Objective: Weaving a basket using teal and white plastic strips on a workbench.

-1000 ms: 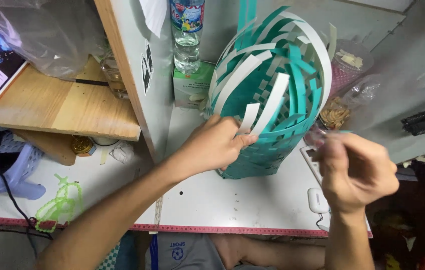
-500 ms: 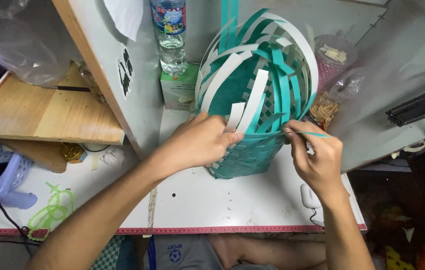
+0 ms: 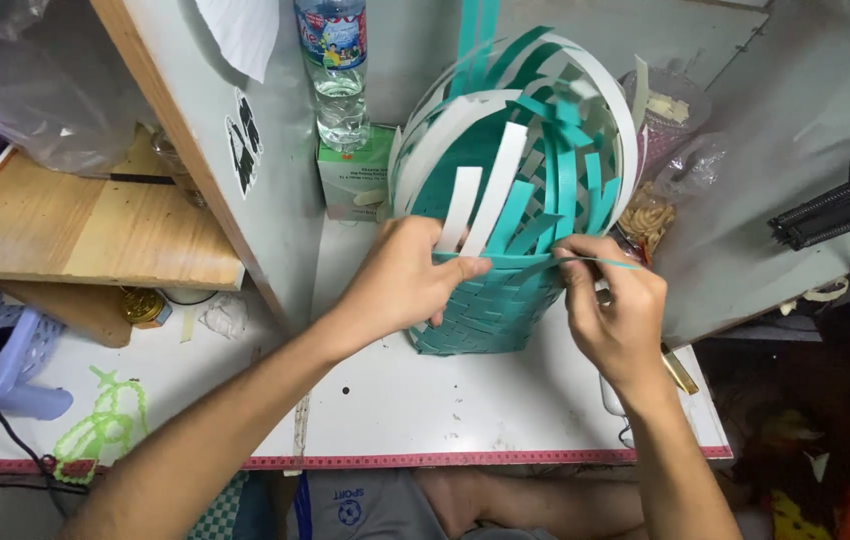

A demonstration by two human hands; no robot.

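Our left hand (image 3: 407,280) has its fingers clenched over the woven rim of the half-finished teal and white plastic-strip basket (image 3: 505,200) at the centre of the frame, while our right hand (image 3: 617,310) pinches a thin teal strip (image 3: 600,262) at that rim's right side. The basket stands on the white tabletop (image 3: 445,400), its loose strips arching upward. Behind it, toward the upper middle, we see a clear plastic water bottle (image 3: 337,70) above a small green carton (image 3: 353,175), with a wooden shelf (image 3: 85,230) at the left.
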